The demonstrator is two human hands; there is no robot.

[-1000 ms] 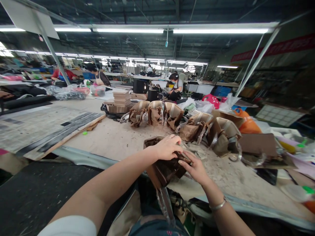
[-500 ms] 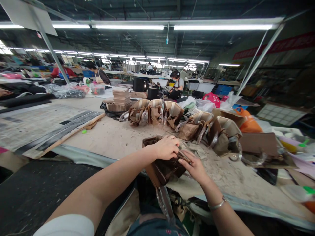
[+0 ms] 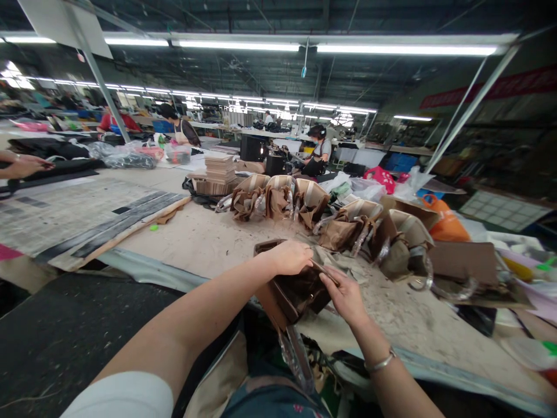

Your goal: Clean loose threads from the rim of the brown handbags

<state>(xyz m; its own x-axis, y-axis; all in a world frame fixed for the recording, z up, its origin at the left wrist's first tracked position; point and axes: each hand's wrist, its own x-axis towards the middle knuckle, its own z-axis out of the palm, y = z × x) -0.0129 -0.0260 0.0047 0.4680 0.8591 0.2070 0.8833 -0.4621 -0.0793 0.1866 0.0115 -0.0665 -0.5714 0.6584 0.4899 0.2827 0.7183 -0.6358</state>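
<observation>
A brown handbag (image 3: pixel 300 293) lies tilted at the near edge of the table, its opening toward me. My left hand (image 3: pixel 292 257) is closed on the bag's far upper rim, fingertips curled down over the edge. On the right side, my right hand (image 3: pixel 346 295) pinches the same rim between thumb and fingers. A plastic-wrapped strap (image 3: pixel 296 354) hangs from the bag toward my lap. A small shiny metal piece shows on the bag's inner side. My left fingertips are partly hidden.
Several brown bags (image 3: pixel 278 200) with pale linings stand in a row behind. A stack of boards (image 3: pixel 219 169) sits back left, a patterned sheet (image 3: pixel 87 215) far left. An orange bag (image 3: pixel 448 220) lies at right. A co-worker's hand (image 3: pixel 28 166) reaches in at the left edge.
My hands have shifted slightly apart along the rim, and more of the bag's inner side shows. The view has turned a little left. A co-worker's hand has come further into view at left.
</observation>
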